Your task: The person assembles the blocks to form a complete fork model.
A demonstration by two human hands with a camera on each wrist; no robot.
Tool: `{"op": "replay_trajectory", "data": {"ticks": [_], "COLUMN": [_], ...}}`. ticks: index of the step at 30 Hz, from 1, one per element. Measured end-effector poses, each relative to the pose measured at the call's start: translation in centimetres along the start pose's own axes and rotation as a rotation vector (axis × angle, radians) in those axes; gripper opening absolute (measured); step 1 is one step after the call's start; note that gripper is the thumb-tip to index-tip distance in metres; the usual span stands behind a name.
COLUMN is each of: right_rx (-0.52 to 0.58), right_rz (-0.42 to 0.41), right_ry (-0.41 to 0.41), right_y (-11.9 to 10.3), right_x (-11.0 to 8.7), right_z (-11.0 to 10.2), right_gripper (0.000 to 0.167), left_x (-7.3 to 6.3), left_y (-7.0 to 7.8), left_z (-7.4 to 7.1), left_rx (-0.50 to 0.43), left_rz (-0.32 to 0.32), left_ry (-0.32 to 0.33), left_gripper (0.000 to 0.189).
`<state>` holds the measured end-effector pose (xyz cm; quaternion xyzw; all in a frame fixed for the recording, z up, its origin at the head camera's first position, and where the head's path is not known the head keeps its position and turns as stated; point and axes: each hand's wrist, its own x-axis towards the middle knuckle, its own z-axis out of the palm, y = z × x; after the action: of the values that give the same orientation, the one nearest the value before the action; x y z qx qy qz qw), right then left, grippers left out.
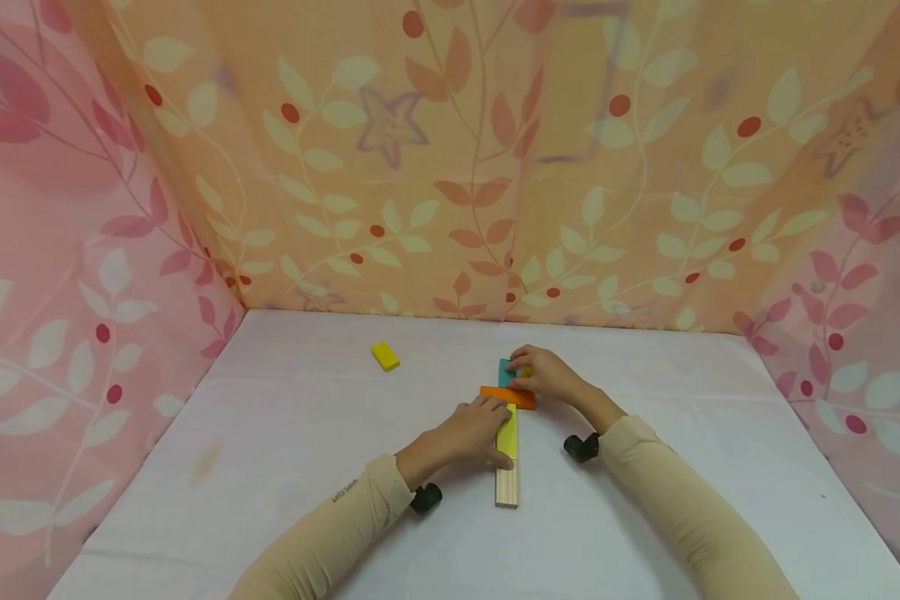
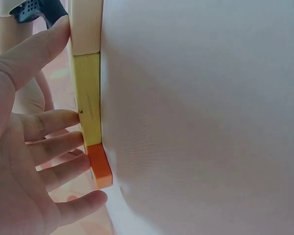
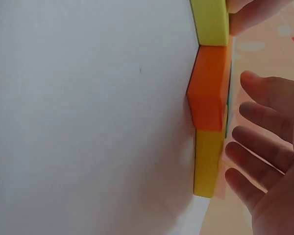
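Observation:
Several wooden blocks lie in a line on the table. An orange block (image 1: 507,397) sits crosswise, with a teal block (image 1: 506,373) and a yellow block (image 3: 208,164) side by side behind it. In front run a light yellow block (image 1: 507,433) and a plain wood block (image 1: 506,488), end to end. My left hand (image 1: 471,435) rests along the light yellow and wood blocks, its thumb at the wood one and its fingers loosely spread. Over the teal and yellow blocks is my right hand (image 1: 551,375), its fingers loosely extended, partly hiding both.
A separate bright yellow block (image 1: 386,357) lies at the back left of the white tabletop (image 1: 285,467). Patterned cloth (image 1: 487,158) hangs behind the table and on both sides. Black wrist cameras sit under both forearms.

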<state>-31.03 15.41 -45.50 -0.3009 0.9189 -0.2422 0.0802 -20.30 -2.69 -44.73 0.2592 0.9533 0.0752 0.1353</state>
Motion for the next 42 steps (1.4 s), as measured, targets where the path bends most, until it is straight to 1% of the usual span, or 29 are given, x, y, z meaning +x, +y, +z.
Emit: {"op": "replay_trajectory", "data": {"ticks": [8,15,20,26,29,32,37,39,42], "right_rx": [0.004,-0.006,-0.002,-0.008,-0.019,-0.036,-0.047,-0.044,-0.046], "right_rz": [0.010,0.031,0.005,-0.029,-0.029,-0.028,-0.036,-0.030,-0.014], "right_ry": [0.047,0.053,0.051,0.052,0.053,0.048,0.041,0.034,0.009], "right_y": [-0.2,-0.5,-0.8,-1.3,-1.5,-1.7,-2.2,-2.4,-2.7], "right_x": [-1.5,-2.7,-3.6,-4.4,-4.7,-4.9,-5.4,-5.5,-5.7], "right_z": [-0.3,-0.3,0.2,0.5,0.6,0.8,0.9,1.0,1.2], "right_gripper": [0.031,0.034,0.034,0.035,0.036,0.039,0.049,0.054,0.062], "left_x": [0.0,0.1,-0.1,-0.1,-0.2,-0.3,-0.8,-0.9,-1.1], "left_y": [0.1,0.1,0.2,0.3,0.3,0.2,-0.4,-0.8,-1.7], "left_z": [-0.3,-0.3,-0.4,-0.3,-0.3,-0.3,-0.8,-1.2,-1.6], "left_rx": [-0.019,-0.020,-0.009,0.020,0.018,-0.008,-0.032,-0.039,-0.064], "left_rz": [-0.005,-0.003,0.001,0.009,0.014,0.024,0.029,0.014,-0.023], "left_ry": [0.007,0.018,0.000,-0.014,-0.009,0.006,0.052,0.071,0.081], "left_gripper": [0.079,0.080,0.084,0.083,0.081,0.077,0.073,0.072,0.067]}}
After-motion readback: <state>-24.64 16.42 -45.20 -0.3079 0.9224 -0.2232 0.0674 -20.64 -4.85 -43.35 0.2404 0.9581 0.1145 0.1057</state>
